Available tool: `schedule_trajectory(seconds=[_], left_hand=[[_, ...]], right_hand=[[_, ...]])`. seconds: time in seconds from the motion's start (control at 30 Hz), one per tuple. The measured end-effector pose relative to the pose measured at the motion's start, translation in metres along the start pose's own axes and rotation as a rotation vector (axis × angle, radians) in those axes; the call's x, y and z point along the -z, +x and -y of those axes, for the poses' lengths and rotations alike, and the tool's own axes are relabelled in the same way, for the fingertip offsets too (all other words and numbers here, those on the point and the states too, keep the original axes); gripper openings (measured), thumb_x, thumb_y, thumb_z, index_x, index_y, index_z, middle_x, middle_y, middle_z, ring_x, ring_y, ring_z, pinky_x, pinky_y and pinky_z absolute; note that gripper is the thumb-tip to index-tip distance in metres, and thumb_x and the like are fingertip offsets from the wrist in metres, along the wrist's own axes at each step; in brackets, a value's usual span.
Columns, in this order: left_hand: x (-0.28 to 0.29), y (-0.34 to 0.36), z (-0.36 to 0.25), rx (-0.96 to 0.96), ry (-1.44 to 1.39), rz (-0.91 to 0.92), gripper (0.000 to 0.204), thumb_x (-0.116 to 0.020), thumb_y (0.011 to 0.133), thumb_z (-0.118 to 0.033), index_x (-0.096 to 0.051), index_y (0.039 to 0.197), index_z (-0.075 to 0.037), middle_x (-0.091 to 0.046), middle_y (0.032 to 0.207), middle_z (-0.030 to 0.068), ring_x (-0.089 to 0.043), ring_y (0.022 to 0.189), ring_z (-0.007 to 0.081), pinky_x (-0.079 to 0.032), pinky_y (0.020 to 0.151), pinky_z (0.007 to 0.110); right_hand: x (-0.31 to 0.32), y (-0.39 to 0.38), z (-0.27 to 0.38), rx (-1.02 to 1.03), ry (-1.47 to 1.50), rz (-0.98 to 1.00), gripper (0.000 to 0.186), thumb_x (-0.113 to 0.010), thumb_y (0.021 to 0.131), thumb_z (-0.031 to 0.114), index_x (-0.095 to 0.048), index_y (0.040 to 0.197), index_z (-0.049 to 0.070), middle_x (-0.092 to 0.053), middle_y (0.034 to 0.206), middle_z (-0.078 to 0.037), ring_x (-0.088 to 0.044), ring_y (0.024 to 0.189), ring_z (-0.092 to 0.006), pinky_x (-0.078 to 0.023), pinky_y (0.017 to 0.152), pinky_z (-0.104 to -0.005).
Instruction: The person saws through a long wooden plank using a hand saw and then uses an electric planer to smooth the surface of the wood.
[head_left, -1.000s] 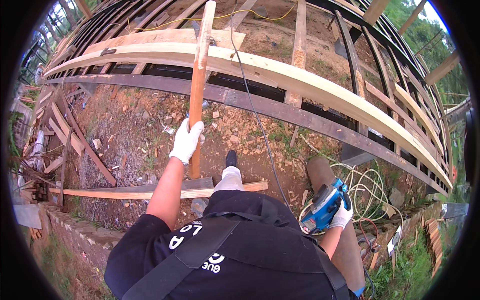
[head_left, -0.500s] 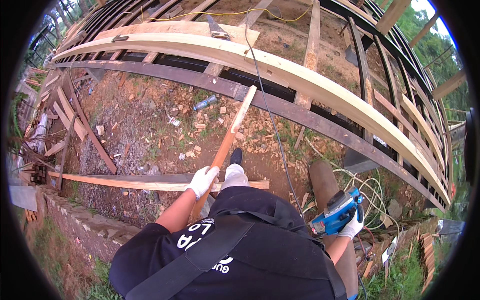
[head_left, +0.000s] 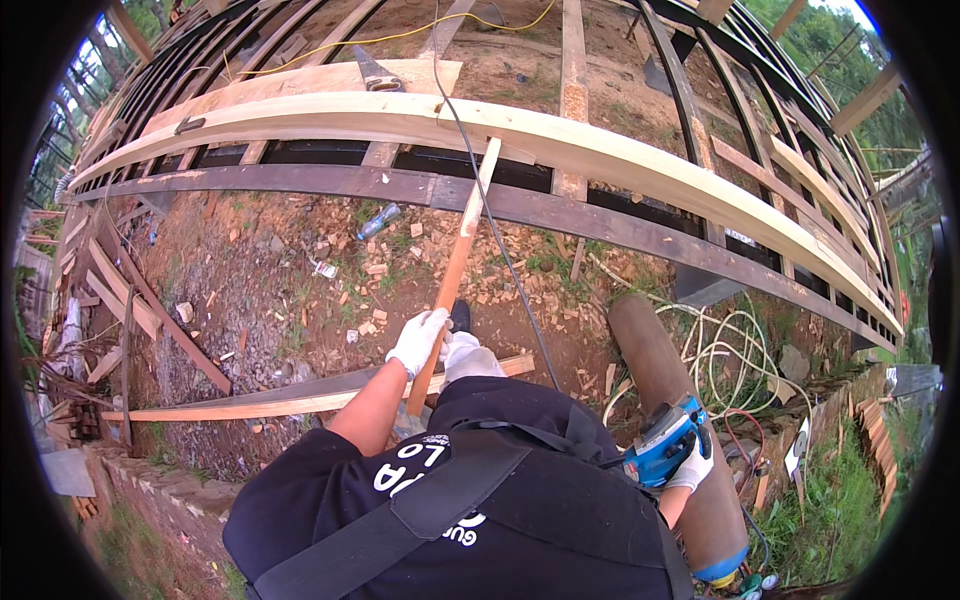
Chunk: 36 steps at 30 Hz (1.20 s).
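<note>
My left hand [head_left: 418, 342], in a white glove, is closed round the lower part of a narrow wooden strip [head_left: 458, 255]. The strip slants away from me across a dark beam [head_left: 300, 182], its pale far end at the near edge of a long pale timber [head_left: 620, 150]. Low at my right side, my gloved right hand [head_left: 694, 462] grips a blue electric planer [head_left: 662, 445] by its handle. The planer is beside a brown gas cylinder [head_left: 650, 350] and apart from the wood; whether it touches the cylinder I cannot tell.
A handsaw [head_left: 376, 72] lies on a wide board beyond the timber. A dark cable [head_left: 515, 240] hangs across the view. Coiled pale hose [head_left: 735, 350] lies right of the cylinder. Wood chips and a plastic bottle [head_left: 378, 221] litter the ground; a long plank [head_left: 300, 405] lies at left.
The strip has moved forward with my left hand, its far end going from the dark beam to the pale timber. The view has shifted. The planer stays low in my right hand.
</note>
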<state>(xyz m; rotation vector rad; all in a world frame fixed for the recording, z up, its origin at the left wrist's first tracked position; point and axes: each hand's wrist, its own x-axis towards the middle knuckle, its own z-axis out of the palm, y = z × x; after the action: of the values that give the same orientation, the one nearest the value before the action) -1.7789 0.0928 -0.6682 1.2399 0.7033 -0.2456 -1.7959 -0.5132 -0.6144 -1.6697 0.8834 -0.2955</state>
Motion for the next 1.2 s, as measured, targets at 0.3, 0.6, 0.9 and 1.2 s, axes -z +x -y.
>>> schedule_trajectory(seconds=[0.3,0.6,0.9,1.2], left_hand=[[-0.005,0.008,0.014,0.04,-0.158,0.049,0.041,-0.058,0.104,-0.045,-0.065,0.103,-0.004,-0.064,0.075,0.0043,-0.058,0.056,0.0134,-0.052,0.053,0.029],[-0.006,0.008,0.018,0.019,-0.17,-0.01,0.039,-0.057,0.104,-0.045,-0.062,0.103,-0.007,-0.062,0.076,0.0042,-0.056,0.056,0.0153,-0.05,0.051,0.032],[-0.007,0.009,0.015,0.021,-0.09,-0.015,0.037,-0.058,0.104,-0.044,-0.063,0.104,-0.008,-0.065,0.079,0.0039,-0.06,0.057,0.0126,-0.055,0.054,0.03],[-0.012,0.008,0.009,0.011,-0.079,-0.005,0.041,-0.059,0.104,-0.044,-0.061,0.106,-0.004,-0.063,0.08,0.0053,-0.058,0.057,0.0133,-0.054,0.055,0.03]], right_hand=[[0.023,-0.007,-0.026,0.01,-0.04,-0.033,0.033,-0.071,0.092,-0.001,-0.071,0.124,-0.003,-0.074,0.113,-0.01,-0.071,0.09,-0.0169,-0.059,0.079,-0.0305],[0.008,-0.004,-0.002,0.064,-0.05,0.012,0.032,-0.071,0.092,0.0,-0.071,0.124,-0.001,-0.074,0.109,-0.01,-0.071,0.085,-0.0183,-0.059,0.069,-0.0313],[-0.004,0.026,-0.014,0.081,-0.048,0.052,0.033,-0.071,0.092,0.001,-0.071,0.125,-0.001,-0.075,0.105,-0.011,-0.072,0.084,-0.0187,-0.059,0.069,-0.0318],[-0.01,0.04,-0.024,0.074,-0.071,0.166,0.032,-0.069,0.094,0.003,-0.07,0.125,-0.002,-0.076,0.105,-0.011,-0.072,0.085,-0.0194,-0.06,0.071,-0.0333]])
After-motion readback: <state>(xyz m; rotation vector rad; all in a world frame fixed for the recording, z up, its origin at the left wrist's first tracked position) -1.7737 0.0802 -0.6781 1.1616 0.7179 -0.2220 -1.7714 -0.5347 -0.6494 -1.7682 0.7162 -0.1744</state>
